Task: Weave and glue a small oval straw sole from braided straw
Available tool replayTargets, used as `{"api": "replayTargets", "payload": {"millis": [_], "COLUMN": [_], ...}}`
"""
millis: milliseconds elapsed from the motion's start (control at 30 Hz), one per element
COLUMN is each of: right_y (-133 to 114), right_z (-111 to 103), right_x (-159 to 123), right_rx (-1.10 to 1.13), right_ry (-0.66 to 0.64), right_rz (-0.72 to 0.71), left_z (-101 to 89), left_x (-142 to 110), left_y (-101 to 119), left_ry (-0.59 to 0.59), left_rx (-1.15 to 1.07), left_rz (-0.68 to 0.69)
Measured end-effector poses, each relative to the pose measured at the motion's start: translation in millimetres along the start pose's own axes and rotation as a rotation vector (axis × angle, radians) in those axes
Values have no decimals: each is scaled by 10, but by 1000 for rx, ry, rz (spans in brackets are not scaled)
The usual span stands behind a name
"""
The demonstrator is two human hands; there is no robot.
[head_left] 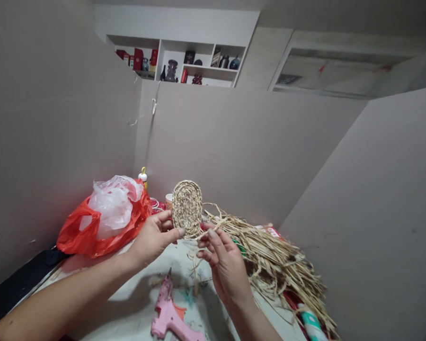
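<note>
An oval coil of braided straw (pixel 187 208) is held up above the table, its flat face toward me. My left hand (pixel 156 237) grips its lower left edge, thumb in front and fingers behind. At the lower right of the coil, my right hand (pixel 223 260) pinches the loose end of the straw braid (pixel 208 233) between thumb and fingers. Thin strands hang below the coil. On the table beneath lies a pink glue gun (pixel 170 310), its nozzle pointing away from me.
A heap of dry straw (pixel 270 251) spreads along the right side. At left sits a red plastic bag (pixel 81 232) with a clear bag (pixel 113 203) in it. A yellow-topped bottle (pixel 143 177) and a paper cup (pixel 169 199) stand behind. A green-and-white tube (pixel 311 323) lies front right. Grey partitions enclose the table.
</note>
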State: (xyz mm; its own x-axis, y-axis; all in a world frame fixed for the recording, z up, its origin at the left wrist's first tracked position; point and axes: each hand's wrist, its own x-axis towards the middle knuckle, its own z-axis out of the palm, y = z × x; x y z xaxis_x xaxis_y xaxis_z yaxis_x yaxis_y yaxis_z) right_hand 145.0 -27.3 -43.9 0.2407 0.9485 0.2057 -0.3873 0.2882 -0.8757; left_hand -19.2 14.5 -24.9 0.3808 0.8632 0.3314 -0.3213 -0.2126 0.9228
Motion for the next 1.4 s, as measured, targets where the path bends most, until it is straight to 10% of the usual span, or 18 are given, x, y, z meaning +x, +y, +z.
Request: {"api": "replayTargets", "payload": {"millis": [900,1167,1400], "right_y": [180,-8,-119], "right_z": [89,36,-94], "right_x": [-99,12,-69], "right_rx": [55,73,-97], "right_ry": [-77,-134,-251], "right_rz": [197,434,359], "left_z": [-18,-192,-217], "left_x": [60,129,66], "left_y": [-29,-124,-298], "left_ry": [204,190,-136], "left_rx": [-26,234,698], "left_rz": [-54,253,650]}}
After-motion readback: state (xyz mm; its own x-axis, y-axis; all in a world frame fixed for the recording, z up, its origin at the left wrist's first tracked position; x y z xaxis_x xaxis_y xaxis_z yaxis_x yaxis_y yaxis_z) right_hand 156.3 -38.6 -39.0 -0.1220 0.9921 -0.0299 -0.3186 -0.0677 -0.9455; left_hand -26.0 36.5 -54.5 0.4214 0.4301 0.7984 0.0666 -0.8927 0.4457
